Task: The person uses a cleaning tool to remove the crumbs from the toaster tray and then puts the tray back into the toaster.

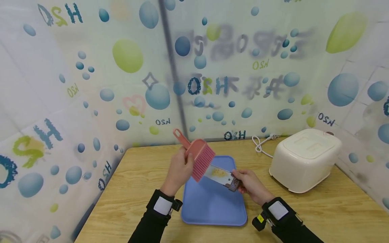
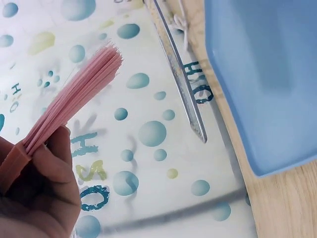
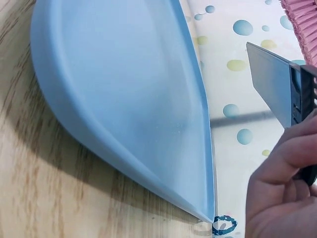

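My left hand [image 1: 179, 170] grips a pink hand brush [image 1: 199, 153], its handle tilted up and its bristles angled toward the lower right. In the left wrist view the bristles [image 2: 79, 94] fan out above the curled fingers. My right hand [image 1: 252, 185] pinches the dark end of a flat metal crumb tray [image 1: 217, 173]. Yellowish crumbs lie on top of the tray, whose left end is close to the bristles; whether they touch I cannot tell. Both are held above a blue plastic tray [image 1: 214, 209] on the table. From the right wrist the crumb tray's underside [image 3: 272, 79] shows.
A cream toaster [image 1: 304, 162] stands at the right of the wooden table [image 1: 146, 189]. Its white cord [image 1: 258, 145] lies bunched behind it, near the back edge. A curtain with printed bubbles [image 1: 158, 96] hangs along the back and sides.
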Tool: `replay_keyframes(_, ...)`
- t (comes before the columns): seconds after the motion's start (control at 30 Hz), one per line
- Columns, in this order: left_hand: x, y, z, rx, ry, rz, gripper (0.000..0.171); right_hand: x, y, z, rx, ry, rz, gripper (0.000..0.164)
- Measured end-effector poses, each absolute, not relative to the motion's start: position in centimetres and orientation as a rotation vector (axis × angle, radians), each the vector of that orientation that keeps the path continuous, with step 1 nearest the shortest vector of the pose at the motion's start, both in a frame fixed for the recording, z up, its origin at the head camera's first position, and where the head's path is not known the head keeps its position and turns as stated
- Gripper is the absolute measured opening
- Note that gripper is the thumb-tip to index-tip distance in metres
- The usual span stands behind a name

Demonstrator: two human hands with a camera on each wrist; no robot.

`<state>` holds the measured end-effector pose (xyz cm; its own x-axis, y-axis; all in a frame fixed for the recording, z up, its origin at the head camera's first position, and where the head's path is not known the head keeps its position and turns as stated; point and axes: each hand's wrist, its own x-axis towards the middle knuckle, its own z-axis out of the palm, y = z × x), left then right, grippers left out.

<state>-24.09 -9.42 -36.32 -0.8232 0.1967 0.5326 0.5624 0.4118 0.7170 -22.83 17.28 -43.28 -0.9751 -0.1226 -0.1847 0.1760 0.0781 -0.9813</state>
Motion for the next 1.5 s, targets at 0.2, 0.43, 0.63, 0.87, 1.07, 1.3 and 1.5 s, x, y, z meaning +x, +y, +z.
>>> replay_keyframes(0.2,-23.9,-8.2,-36.8,-0.657,-2.317,-1.459,0.017,-22.7,17.3,-43.3,0.038,2.142,-1.991,0.043)
replay_keyframes(0.43,-23.5,-6.7,-36.8,-0.643,-2.341,-1.537,0.02,-22.6,17.2,-43.1,0.025,2.15,-1.975,0.041)
replay_keyframes(0.63,-23.5,-5.9,-37.1,-0.648,-2.357,-1.614,0.024,-22.5,17.2,-43.0,0.011,2.15,-1.97,0.04)
replay_keyframes(0.87,-23.2,-5.4,-37.5,-0.617,-2.409,-1.69,0.027,-22.4,17.2,-42.9,-0.007,2.158,-1.959,0.04)
replay_keyframes(1.07,-23.2,-5.3,-38.2,-0.611,-2.432,-1.684,0.026,-22.4,17.2,-43.1,-0.034,2.152,-1.959,0.041)
replay_keyframes(1.3,-23.0,-5.0,-38.5,-0.605,-2.44,-1.698,0.026,-22.3,17.2,-43.1,-0.039,2.142,-1.966,0.042)
replay_keyframes(1.5,-22.9,-4.8,-38.7,-0.574,-2.447,-1.695,0.028,-22.2,17.2,-43.1,-0.038,2.141,-1.968,0.043)
